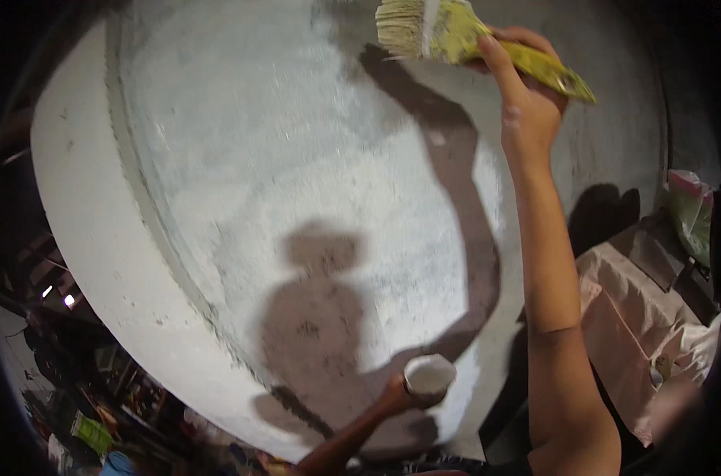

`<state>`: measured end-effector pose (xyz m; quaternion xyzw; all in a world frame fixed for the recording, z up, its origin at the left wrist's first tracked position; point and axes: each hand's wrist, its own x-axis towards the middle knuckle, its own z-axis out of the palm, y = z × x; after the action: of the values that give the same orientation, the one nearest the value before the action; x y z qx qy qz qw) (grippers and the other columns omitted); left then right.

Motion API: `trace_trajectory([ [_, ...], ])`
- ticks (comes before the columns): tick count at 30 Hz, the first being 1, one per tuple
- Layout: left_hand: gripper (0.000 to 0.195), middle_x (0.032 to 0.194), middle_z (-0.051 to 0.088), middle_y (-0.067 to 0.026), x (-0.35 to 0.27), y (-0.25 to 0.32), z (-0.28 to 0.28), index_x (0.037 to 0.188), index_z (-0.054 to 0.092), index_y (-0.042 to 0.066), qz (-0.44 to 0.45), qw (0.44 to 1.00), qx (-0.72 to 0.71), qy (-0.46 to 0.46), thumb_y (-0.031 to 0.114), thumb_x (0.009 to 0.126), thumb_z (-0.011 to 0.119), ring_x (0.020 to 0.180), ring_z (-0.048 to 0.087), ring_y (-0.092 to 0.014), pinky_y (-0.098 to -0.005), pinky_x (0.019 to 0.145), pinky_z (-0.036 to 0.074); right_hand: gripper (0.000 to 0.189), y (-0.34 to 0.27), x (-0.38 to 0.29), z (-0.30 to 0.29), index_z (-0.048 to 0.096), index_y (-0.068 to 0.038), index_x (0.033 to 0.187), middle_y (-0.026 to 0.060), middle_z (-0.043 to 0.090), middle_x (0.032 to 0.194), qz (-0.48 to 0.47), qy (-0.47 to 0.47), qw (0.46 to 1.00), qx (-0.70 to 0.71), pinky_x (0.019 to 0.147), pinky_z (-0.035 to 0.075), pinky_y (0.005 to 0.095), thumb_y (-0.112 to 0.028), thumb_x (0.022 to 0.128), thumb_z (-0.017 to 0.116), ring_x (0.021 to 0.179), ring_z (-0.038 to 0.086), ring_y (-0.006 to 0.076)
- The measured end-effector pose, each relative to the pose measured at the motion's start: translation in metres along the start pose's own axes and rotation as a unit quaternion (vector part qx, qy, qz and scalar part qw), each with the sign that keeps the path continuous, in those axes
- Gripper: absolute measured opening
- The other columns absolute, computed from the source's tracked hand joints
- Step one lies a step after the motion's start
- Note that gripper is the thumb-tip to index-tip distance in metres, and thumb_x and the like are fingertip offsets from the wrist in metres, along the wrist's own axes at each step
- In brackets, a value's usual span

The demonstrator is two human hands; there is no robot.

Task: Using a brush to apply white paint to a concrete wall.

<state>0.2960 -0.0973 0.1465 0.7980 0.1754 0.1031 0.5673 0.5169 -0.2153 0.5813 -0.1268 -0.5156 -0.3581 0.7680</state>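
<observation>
My right hand is raised high and grips the yellow handle of a wide flat paintbrush. Its pale, paint-caked bristles point left in front of a wall; whether they touch it I cannot tell. Lower down, my left hand holds a small white cup, its open mouth turned towards me. What lies deep inside the cup is hard to make out. The wall carries whitish, streaky paint in its middle and duller grey at the upper right. Shadows of my head and raised arm fall across it.
A groove runs down the wall's left side beside a smooth white strip. To the right, pinkish cloth covers something bulky, with a plastic bag above it. Dark clutter, including a green packet, lies at the lower left.
</observation>
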Motion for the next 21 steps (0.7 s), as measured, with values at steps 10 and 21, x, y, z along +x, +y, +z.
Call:
trace_trajectory([
  [10, 0.06, 0.122, 0.074, -0.0059, -0.011, -0.045, -0.006, 0.128, 0.068, 0.005, 0.109, 0.989, -0.07, 0.074, 0.021, 0.075, 0.093, 0.112, 0.069, -0.018, -0.0368, 0.103, 0.053, 0.027, -0.084, -0.277, -0.124, 0.06, -0.002, 0.104, 0.0273, 0.073, 0.11, 0.266, -0.112, 0.957, 0.014, 0.09, 0.057, 0.0392, -0.007, 0.088, 0.081, 0.101, 0.072, 0.0303],
  [21, 0.072, 0.121, 0.071, -0.0089, -0.044, -0.138, 0.03, 0.126, 0.064, 0.003, 0.028, 0.987, -0.054, 0.15, 0.016, 0.064, 0.098, 0.111, 0.068, -0.018, -0.0347, 0.1, 0.053, 0.037, -0.146, -0.396, -0.191, 0.054, 0.0, 0.11, 0.0102, 0.061, 0.1, 0.571, -0.184, 0.799, 0.045, 0.098, 0.057, 0.0468, 0.014, 0.083, 0.076, 0.11, 0.071, 0.0358],
])
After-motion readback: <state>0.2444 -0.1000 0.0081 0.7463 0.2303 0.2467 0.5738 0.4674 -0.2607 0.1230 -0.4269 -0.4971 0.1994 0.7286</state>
